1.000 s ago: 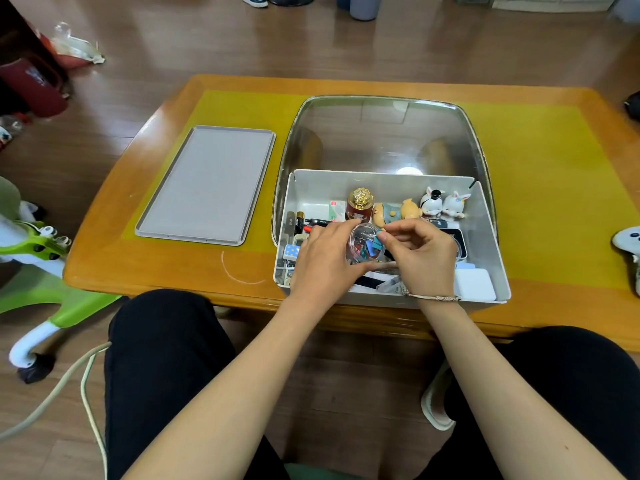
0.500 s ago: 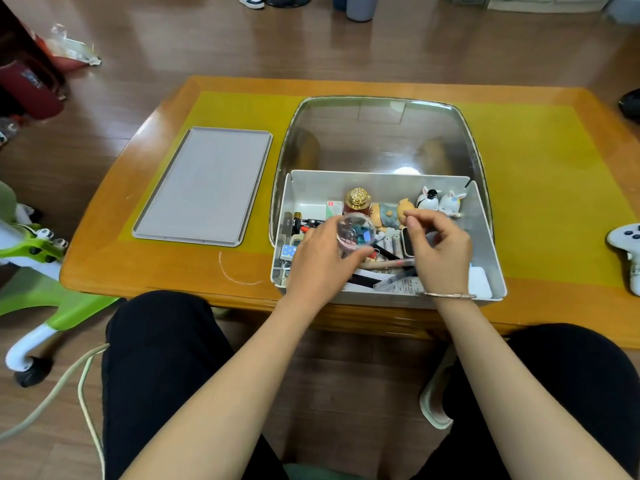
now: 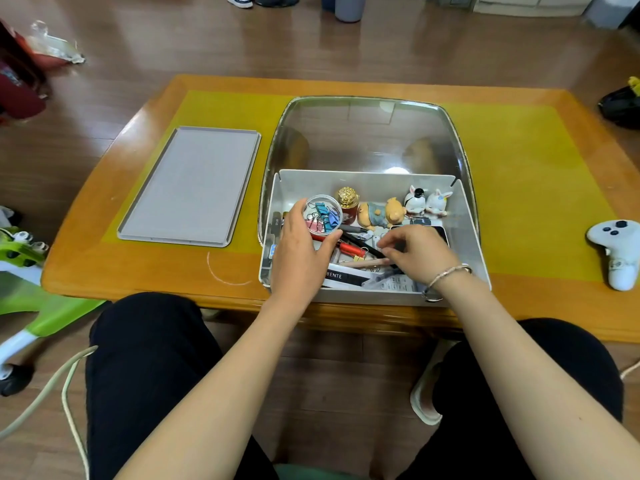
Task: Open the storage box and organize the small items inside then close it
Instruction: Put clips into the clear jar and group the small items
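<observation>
A flat grey tray (image 3: 189, 186) lies on the left part of the yellow mat (image 3: 526, 188) that covers the wooden desk (image 3: 138, 271). To its right stands the open white storage box (image 3: 465, 216), its clear lid (image 3: 367, 136) tipped back behind it. The left hand (image 3: 298, 252) reaches into the box's left side, and its fingers (image 3: 298, 211) and thumb curl round a small clear round tub (image 3: 322, 213) of coloured binder clips, holding it over the clutter. Just right of the tub stand a gold-topped red bottle (image 3: 348, 202), a lying pig figure (image 3: 381, 213) and two small rabbit figures (image 3: 427, 201) along the back wall. Pens (image 3: 353, 245) lie across the box floor in front. The right hand (image 3: 420, 256), a bracelet (image 3: 446, 276) on its wrist, rests low in the box with fingers bent toward the pens; whether they pinch anything cannot be told. A white game controller (image 3: 618, 251) lies on the desk at the far right.
</observation>
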{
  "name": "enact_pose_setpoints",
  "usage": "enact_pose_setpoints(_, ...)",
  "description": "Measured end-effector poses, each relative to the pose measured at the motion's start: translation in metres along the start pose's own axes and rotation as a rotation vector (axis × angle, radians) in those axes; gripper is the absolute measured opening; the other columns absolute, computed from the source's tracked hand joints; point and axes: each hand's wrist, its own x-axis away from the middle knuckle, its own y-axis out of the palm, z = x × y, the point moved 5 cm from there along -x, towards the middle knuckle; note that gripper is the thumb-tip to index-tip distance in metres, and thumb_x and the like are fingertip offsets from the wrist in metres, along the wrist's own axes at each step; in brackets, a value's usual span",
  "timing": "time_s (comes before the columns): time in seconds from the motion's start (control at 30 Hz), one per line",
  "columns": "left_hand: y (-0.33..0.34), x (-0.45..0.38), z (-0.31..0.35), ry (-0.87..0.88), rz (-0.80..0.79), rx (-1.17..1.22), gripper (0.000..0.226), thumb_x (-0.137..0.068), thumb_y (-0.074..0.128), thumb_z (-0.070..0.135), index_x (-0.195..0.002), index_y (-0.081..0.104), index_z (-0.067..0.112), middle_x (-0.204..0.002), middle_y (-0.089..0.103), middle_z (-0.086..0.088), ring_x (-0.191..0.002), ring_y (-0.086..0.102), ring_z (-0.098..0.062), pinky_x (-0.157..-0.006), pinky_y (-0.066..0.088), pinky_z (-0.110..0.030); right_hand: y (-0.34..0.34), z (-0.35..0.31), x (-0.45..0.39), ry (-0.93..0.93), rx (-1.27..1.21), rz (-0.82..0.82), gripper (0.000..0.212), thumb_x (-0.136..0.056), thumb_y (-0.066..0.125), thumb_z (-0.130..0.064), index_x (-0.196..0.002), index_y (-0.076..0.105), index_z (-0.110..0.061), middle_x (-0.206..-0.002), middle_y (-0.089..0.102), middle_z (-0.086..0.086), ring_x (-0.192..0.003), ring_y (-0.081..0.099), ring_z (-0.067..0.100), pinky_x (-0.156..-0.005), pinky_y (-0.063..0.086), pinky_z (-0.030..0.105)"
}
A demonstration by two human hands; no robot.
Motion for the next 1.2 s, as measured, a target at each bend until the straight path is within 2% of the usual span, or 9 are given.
enact_pose_setpoints(0.2, 0.000, 0.000, 0.000, 0.019, 0.013, -0.011, 0.071, -0.086, 0.066, 0.040, -0.142, 0.029, 0.019, -0.138, 0.045, -0.002, -0.122, 0.049, -0.015, -0.086, 0.049, -0.025, 0.016, -0.007, -0.010, 0.026, 0.131, -0.200, 0.008, -0.082, 0.066, -0.026, -0.090, 0.069, -0.027, -0.082, 0.066, -0.010, -0.087, 0.061, 0.014, -0.082, 0.052, 0.035)
enact_pose_setpoints(0.37, 0.000, 0.000, 0.001, 0.042, 0.022, 0.000, 0.070, -0.086, 0.067, 0.038, -0.141, 0.031, 0.017, -0.137, 0.045, -0.002, -0.123, 0.047, -0.014, -0.088, 0.047, -0.024, 0.019, -0.004, -0.012, 0.027, 0.203, -0.306, 0.009, -0.078, 0.073, -0.029, -0.084, 0.070, -0.024, -0.074, 0.062, -0.006, -0.076, 0.058, 0.014, -0.070, 0.050, 0.029)
enact_pose_setpoints(0.47, -0.003, 0.001, 0.001, 0.024, 0.059, 0.001, 0.071, -0.087, 0.065, 0.038, -0.143, 0.029, 0.016, -0.138, 0.043, -0.003, -0.124, 0.045, -0.014, -0.088, 0.048, -0.024, 0.014, -0.003, -0.014, 0.023, 0.167, -0.223, 0.007, -0.079, 0.072, -0.027, -0.076, 0.067, -0.024, -0.067, 0.059, -0.004, -0.070, 0.056, 0.017, -0.063, 0.044, 0.028)
enact_pose_setpoints(0.6, -0.004, 0.001, 0.000, 0.016, 0.069, -0.004, 0.071, -0.087, 0.065, 0.039, -0.144, 0.027, 0.017, -0.139, 0.041, -0.003, -0.125, 0.044, -0.014, -0.088, 0.047, -0.023, 0.004, 0.003, -0.017, 0.056, 0.118, -0.027, 0.009, -0.080, 0.072, -0.024, -0.085, 0.069, -0.017, -0.080, 0.064, 0.006, -0.076, 0.057, 0.023, -0.071, 0.049, 0.033)
enact_pose_setpoints(0.8, -0.005, 0.000, -0.001, -0.011, 0.069, 0.038, 0.070, -0.087, 0.066, 0.036, -0.143, 0.029, 0.018, -0.139, 0.042, -0.003, -0.125, 0.044, -0.013, -0.087, 0.046, -0.021, -0.002, 0.004, -0.019, 0.079, 0.103, 0.048, 0.019, -0.078, 0.073, -0.019, -0.096, 0.069, -0.016, -0.090, 0.066, 0.005, -0.083, 0.059, 0.022, -0.078, 0.051, 0.033)
enact_pose_setpoints(0.87, -0.006, -0.001, -0.001, -0.012, 0.067, 0.064, 0.069, -0.087, 0.067, 0.035, -0.143, 0.029, 0.018, -0.139, 0.042, -0.003, -0.125, 0.044, -0.013, -0.086, 0.045, -0.019, -0.004, 0.000, -0.017, 0.068, 0.071, 0.060, 0.013, -0.077, 0.074, -0.017, -0.089, 0.071, -0.019, -0.083, 0.065, 0.001, -0.081, 0.060, 0.020, -0.081, 0.052, 0.035)
enact_pose_setpoints(1.0, -0.006, -0.001, 0.000, 0.004, 0.051, 0.081, 0.069, -0.087, 0.067, 0.034, -0.142, 0.030, 0.017, -0.138, 0.042, -0.004, -0.125, 0.044, -0.013, -0.086, 0.045, -0.019, 0.004, -0.003, -0.013, 0.083, 0.114, -0.126, 0.011, -0.072, 0.079, -0.029, -0.067, 0.071, -0.024, -0.071, 0.067, -0.003, -0.077, 0.063, 0.017, -0.077, 0.055, 0.036)
enact_pose_setpoints(1.13, -0.005, -0.001, -0.001, -0.010, 0.047, 0.086, 0.070, -0.086, 0.068, 0.034, -0.143, 0.029, 0.018, -0.139, 0.041, -0.003, -0.125, 0.044, -0.013, -0.087, 0.047, -0.021, 0.017, -0.003, -0.011, 0.093, 0.178, -0.276, 0.012, -0.076, 0.077, -0.030, -0.077, 0.076, -0.018, -0.079, 0.071, -0.002, -0.082, 0.064, 0.016, -0.081, 0.054, 0.038)
enact_pose_setpoints(1.2, -0.005, -0.001, -0.002, -0.005, 0.043, 0.090, 0.070, -0.086, 0.068, 0.035, -0.142, 0.029, 0.019, -0.139, 0.042, -0.003, -0.124, 0.044, -0.013, -0.087, 0.048, -0.022, 0.020, -0.005, -0.013, 0.073, 0.140, -0.279, 0.006, -0.078, 0.075, -0.022, -0.078, 0.076, -0.016, -0.072, 0.068, -0.006, -0.081, 0.064, 0.013, -0.082, 0.054, 0.037)
